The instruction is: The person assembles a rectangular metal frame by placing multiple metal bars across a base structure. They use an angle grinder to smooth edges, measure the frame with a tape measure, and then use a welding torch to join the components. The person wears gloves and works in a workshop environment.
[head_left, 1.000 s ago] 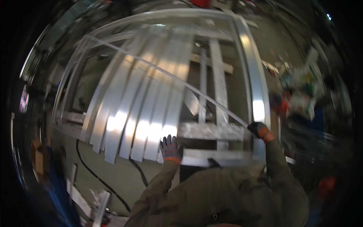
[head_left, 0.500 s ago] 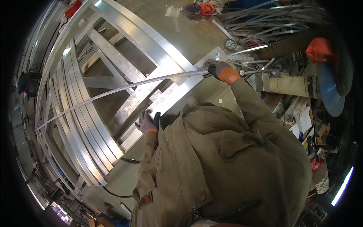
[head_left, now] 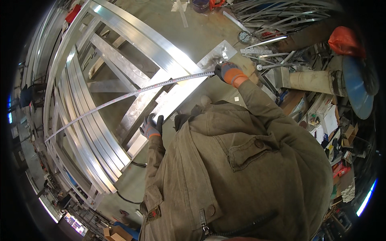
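A long, thin tape measure [head_left: 120, 97] stretches across the silvery metal profiles, from the far left to the right end of the near bar. My right hand [head_left: 230, 73], in a grey and orange work glove, is closed on the tape's right end, just beyond the bar's corner. My left hand [head_left: 152, 126], gloved the same way, rests on the near edge of the wide metal bar [head_left: 171, 102]. Its fingers lie over the edge with the thumb apart. Several long, parallel profiles [head_left: 86, 116] run beneath the tape on the left.
A flat metal plate [head_left: 219, 55] lies past the bar's right end. Scrap strips [head_left: 281, 20] are heaped at the back right. A red bag [head_left: 346, 41], a blue disc [head_left: 356, 88] and cluttered boxes [head_left: 327, 120] stand on the right. A black cable [head_left: 128, 197] trails on the floor.
The whole view has shifted slightly. The tape looks straighter, less bowed than before. Both hands keep their places, the right on the tape's end and the left on the bar's edge.
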Demonstrator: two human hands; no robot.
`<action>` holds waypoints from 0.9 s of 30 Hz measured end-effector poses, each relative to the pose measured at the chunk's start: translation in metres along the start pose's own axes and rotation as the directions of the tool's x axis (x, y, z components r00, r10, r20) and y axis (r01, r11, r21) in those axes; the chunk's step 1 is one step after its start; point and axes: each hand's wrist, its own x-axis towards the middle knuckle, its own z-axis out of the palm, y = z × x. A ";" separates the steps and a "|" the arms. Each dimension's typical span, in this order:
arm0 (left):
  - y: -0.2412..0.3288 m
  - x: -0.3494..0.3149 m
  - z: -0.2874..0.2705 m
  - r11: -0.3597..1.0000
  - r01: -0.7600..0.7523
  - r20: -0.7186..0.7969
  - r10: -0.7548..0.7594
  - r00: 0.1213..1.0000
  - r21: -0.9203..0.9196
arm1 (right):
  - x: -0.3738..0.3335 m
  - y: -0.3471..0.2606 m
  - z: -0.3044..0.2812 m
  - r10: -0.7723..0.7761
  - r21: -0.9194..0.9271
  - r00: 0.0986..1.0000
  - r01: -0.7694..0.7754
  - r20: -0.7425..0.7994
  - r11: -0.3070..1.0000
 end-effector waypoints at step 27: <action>0.005 -0.003 -0.002 0.998 -0.033 -0.075 0.029 0.997 -0.057 | -0.008 -0.014 -0.020 0.082 -0.045 0.991 -0.078 0.109 0.996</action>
